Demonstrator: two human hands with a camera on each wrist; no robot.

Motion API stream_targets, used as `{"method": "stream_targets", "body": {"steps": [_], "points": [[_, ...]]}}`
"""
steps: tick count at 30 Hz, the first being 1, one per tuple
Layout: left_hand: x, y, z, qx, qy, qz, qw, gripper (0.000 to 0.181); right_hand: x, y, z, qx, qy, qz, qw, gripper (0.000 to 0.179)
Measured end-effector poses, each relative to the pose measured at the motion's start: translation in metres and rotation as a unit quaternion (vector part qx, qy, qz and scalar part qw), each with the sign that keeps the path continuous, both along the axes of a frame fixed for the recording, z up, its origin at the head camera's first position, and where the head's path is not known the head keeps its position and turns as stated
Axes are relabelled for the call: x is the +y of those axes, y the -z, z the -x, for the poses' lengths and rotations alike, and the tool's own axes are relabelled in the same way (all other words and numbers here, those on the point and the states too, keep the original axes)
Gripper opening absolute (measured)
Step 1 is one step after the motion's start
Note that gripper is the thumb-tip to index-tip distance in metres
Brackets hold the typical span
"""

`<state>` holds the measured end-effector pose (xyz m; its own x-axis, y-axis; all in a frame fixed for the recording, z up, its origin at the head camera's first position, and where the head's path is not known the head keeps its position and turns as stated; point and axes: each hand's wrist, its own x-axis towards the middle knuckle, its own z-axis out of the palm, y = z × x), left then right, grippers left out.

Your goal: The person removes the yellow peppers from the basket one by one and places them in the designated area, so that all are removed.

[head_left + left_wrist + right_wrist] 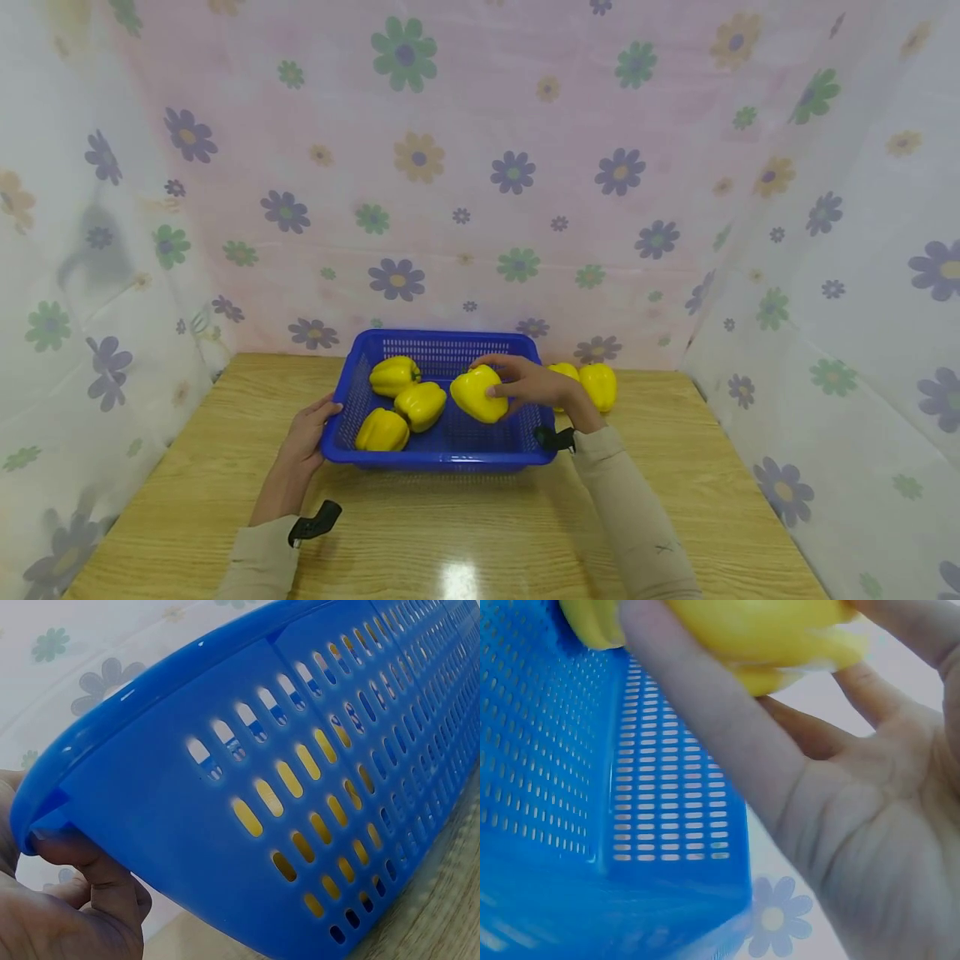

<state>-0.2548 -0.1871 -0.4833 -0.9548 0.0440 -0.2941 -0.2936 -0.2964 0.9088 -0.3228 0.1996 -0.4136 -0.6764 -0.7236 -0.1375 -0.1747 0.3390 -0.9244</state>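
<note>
- Tan sleeves cover both arms, with a small black wrist camera on each one.
- Left hand: it grips the left side of the blue plastic basket, with fingers curled under the rim.
- Right hand: it holds one yellow bell pepper with its thumb and fingers, over the right part of the basket. I cannot tell if this pepper touches the bottom.
- Three other yellow bell peppers lie in the left half of the basket, close together.
- Two more yellow bell peppers sit outside, just past the basket's right side. One is partly hidden behind the right hand and arm.
- Lots of little slots run along the basket walls, and yellow shows through some of them.
- Under it all is a wooden table, with a shiny spot of light near the front.
- Flowery cloth hangs behind, with purple, green and orange blooms.
</note>
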Motion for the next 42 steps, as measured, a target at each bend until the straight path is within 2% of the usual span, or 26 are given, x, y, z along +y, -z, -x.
{"method": "stream_targets", "body": {"steps": [8,15,21,28,37,42], "points": [[0.000,0.000,0.000,0.004,-0.002,-0.001,1.0000,0.067,0.008,-0.003,-0.022,0.036,0.046,0.061,0.9965,0.052],[0.001,0.000,0.000,0.010,0.009,0.006,0.9999,0.067,0.022,0.001,-0.044,0.060,0.089,0.115,0.9875,0.060],[0.000,0.000,0.000,0.002,0.009,0.011,0.9999,0.065,0.029,0.013,-0.065,0.106,0.144,0.146,0.9730,0.058],[0.000,0.000,-0.001,0.002,0.011,0.003,0.9999,0.066,0.042,0.030,-0.088,0.111,0.200,0.181,0.9566,0.059],[0.001,0.001,0.000,0.006,0.004,0.004,1.0000,0.064,0.056,0.053,-0.112,0.126,0.230,0.255,0.9309,0.056],[0.001,0.001,0.000,0.006,0.006,0.000,1.0000,0.065,0.062,0.060,-0.122,0.139,0.234,0.268,0.9242,0.055]]}}
